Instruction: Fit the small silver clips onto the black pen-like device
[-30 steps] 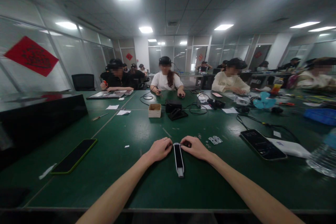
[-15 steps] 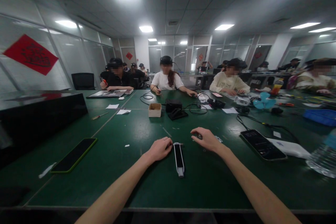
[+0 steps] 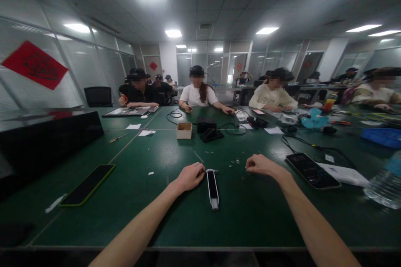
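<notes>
A narrow white-framed device (image 3: 213,190) with a long black face lies lengthwise on the green table. A thin rod (image 3: 216,170) sticks out sideways by its far end. My left hand (image 3: 191,176) rests on the table just left of that end, its fingers curled together; what they hold, if anything, is hidden. To the right, my right hand (image 3: 261,164) is closed, with thumb and fingertips pinched down at the tabletop. Whatever lies in the pinch is too small to name. Several tiny rings (image 3: 237,161) are scattered just left of it.
A green-edged phone (image 3: 87,185) lies on the left, a black phone (image 3: 312,170) and a water bottle (image 3: 384,181) on the right. Farther off stand a small open box (image 3: 184,131) and a black stand (image 3: 209,129). People sit across the table (image 3: 125,225).
My right hand has shifted right and its fingers have drawn into a pinch, uncovering the tiny rings. The left hand and the white-framed device stay in place.
</notes>
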Demonstrator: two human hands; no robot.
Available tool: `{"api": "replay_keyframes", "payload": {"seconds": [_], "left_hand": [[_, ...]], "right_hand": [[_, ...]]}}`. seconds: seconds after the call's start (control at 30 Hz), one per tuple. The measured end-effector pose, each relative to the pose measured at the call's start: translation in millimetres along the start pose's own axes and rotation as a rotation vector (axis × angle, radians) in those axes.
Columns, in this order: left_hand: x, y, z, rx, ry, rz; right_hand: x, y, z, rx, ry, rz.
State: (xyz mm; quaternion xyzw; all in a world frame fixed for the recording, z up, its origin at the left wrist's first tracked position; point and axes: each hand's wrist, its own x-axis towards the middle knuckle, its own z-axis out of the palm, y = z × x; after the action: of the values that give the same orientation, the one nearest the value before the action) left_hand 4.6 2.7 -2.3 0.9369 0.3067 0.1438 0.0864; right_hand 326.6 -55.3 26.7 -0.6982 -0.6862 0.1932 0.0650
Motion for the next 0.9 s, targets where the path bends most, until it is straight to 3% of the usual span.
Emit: {"api": "replay_keyframes", "payload": {"seconds": [0.33,0.47,0.67,0.9], "left_hand": [[-1,3,-4,-0.016,-0.007,-0.011],[-1,5,-7,-0.034,-0.020,-0.020],[-1,4,-5,-0.012,0.011,0.000],[0,1,0,-0.004,0.027,0.017]], "right_hand": [[7,-8,9,-0.097,0.061,0.053],[9,-24,17,-0.108,0.181,-0.096],[10,-60,40,0.082,0.289,-0.395],[5,-83,51,0.213,0.325,-0.436]]}}
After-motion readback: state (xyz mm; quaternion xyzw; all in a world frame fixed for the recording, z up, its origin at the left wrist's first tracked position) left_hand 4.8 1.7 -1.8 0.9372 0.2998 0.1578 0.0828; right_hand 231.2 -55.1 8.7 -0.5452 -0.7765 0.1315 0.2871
